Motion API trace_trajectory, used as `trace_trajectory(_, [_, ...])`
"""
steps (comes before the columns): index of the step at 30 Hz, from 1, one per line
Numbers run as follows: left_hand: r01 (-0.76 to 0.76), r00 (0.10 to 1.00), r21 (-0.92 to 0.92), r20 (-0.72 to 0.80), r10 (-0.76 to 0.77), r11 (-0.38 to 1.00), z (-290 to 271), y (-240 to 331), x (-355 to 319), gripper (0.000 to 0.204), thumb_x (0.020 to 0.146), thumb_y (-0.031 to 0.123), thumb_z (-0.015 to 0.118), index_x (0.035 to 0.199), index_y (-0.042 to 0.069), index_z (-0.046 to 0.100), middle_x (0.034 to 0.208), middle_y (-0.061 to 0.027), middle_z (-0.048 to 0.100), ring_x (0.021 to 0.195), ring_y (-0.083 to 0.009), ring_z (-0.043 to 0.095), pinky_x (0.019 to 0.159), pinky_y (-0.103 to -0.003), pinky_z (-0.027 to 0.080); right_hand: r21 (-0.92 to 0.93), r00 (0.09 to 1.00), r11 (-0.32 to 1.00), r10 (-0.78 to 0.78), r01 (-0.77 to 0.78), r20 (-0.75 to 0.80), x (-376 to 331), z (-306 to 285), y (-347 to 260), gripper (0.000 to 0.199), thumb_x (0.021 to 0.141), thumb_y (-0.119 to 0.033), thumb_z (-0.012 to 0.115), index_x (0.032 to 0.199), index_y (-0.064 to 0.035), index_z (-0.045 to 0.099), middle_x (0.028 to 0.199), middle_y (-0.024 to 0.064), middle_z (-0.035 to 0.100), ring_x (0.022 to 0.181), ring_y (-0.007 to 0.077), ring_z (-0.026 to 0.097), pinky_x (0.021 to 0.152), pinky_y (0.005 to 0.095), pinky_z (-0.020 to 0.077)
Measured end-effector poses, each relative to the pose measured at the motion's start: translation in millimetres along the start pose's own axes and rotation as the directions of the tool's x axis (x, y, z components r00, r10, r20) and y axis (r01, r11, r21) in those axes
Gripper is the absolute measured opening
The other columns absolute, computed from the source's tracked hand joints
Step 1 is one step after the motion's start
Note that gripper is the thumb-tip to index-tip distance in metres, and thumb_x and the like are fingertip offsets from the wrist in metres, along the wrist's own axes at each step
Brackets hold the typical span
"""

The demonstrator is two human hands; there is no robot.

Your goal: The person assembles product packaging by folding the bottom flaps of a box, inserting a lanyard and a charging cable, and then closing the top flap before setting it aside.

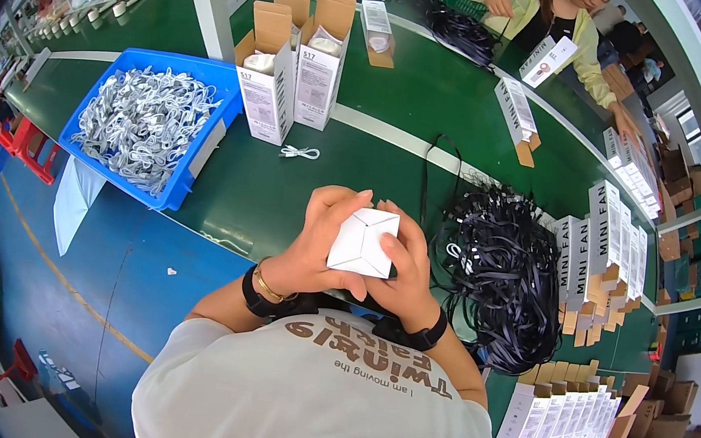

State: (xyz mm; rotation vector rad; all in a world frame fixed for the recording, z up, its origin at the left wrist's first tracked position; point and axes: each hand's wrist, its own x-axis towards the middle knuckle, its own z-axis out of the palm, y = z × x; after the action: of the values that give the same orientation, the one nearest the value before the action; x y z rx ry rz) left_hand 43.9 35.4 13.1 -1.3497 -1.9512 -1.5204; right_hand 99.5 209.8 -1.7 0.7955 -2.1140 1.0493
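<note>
1. The white box [363, 242] is held between both hands, in front of the person's chest, near the edge of the green table [374, 169]. Its end with creases meeting near the middle faces up toward the camera.
2. The left hand [320, 240] grasps the box from the left, fingers along that side and thumb below the end face.
3. The right hand [407, 271] grasps the box from the right, its thumb over the right edge of the end face.
4. Black bands circle both wrists; 1 gold-coloured bracelet [265, 286] sits on the left one.
5. Beyond the hands, 1 coiled white cable [299, 152] lies on the table, near 2 upright printed boxes [319, 84] with open brown flaps and white contents.
6. Left of these stands a blue bin [228, 86] heaped with white cables [147, 128].
7. Right of the hands lies a tangled pile of black straps [505, 282], with grouped printed boxes [606, 237] just beyond it.
8. Across the table, a co-worker in a yellow-green top [524, 6] reaches 1 hand toward more boxes [634, 173].
</note>
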Motion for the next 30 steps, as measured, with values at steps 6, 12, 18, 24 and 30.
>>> trace_trajectory(6, [0.050, 0.997, -0.035, 0.068, -0.047, 0.998, -10.1, 5.0, 10.0, 0.110, 0.060, 0.055, 0.078, 0.141, -0.001, 0.030, 0.124, -0.0155, 0.046, 0.115, -0.0322, 0.040, 0.099, -0.043, 0.035, -0.061, 0.994, 0.993, 0.103, -0.101, 0.034, 19.0, -7.8, -12.8, 0.071, 0.071, -0.008, 0.075, 0.134, -0.0193, 0.044, 0.135, 0.0220, 0.043, 0.116, 0.0384, 0.052, 0.091, 0.0413, 0.0475])
trace_trajectory(12, [0.177, 0.982, 0.090, 0.049, -0.181, 0.980, -45.4, 7.8, -0.7, 0.106, 0.060, 0.037, 0.086, 0.142, 0.001, 0.027, 0.127, -0.0169, 0.042, 0.115, -0.0323, 0.044, 0.096, -0.043, 0.039, 0.088, 0.973, 0.969, 0.232, -0.231, -0.009, 20.7, 3.0, -30.2, 0.058, 0.079, -0.011, 0.071, 0.131, -0.0062, 0.044, 0.131, 0.0190, 0.047, 0.121, 0.0304, 0.050, 0.093, 0.0356, 0.0461])
trace_trajectory(18, [0.105, 0.919, -0.163, -0.362, -0.158, 0.981, -44.3, -8.0, -47.0, 0.100, 0.060, 0.032, 0.088, 0.137, 0.002, 0.032, 0.126, -0.0151, 0.041, 0.116, -0.0318, 0.046, 0.096, -0.045, 0.042, 0.377, 0.758, 0.669, 0.474, -0.641, 0.448, -29.7, -1.9, -3.5, 0.060, 0.088, -0.026, 0.064, 0.136, -0.0015, 0.036, 0.134, 0.0169, 0.046, 0.122, 0.0270, 0.049, 0.095, 0.0383, 0.0444])
trace_trajectory(24, [-0.126, 0.874, -0.218, -0.486, 0.004, 0.968, -8.7, -9.1, -65.8, 0.096, 0.058, 0.034, 0.089, 0.133, 0.004, 0.036, 0.119, -0.0107, 0.042, 0.121, -0.0329, 0.045, 0.101, -0.050, 0.039, 0.743, 0.552, -0.256, 0.531, -0.619, 0.643, -15.3, 22.3, -9.1, 0.066, 0.092, -0.043, 0.054, 0.139, -0.0028, 0.030, 0.134, 0.0118, 0.047, 0.122, 0.0246, 0.049, 0.099, 0.0406, 0.0419])
trace_trajectory(30, [-0.122, 0.992, -0.084, 0.025, 0.124, 0.989, -26.1, -15.3, -80.7, 0.090, 0.063, 0.029, 0.087, 0.135, 0.009, 0.036, 0.127, -0.0119, 0.039, 0.127, -0.0367, 0.040, 0.104, -0.053, 0.034, 0.849, 0.635, 0.060, 0.691, -0.525, 0.344, 1.4, 24.1, -7.2, 0.072, 0.088, -0.026, 0.063, 0.144, -0.0062, 0.022, 0.137, 0.0126, 0.043, 0.125, 0.0262, 0.045, 0.102, 0.0417, 0.0381])
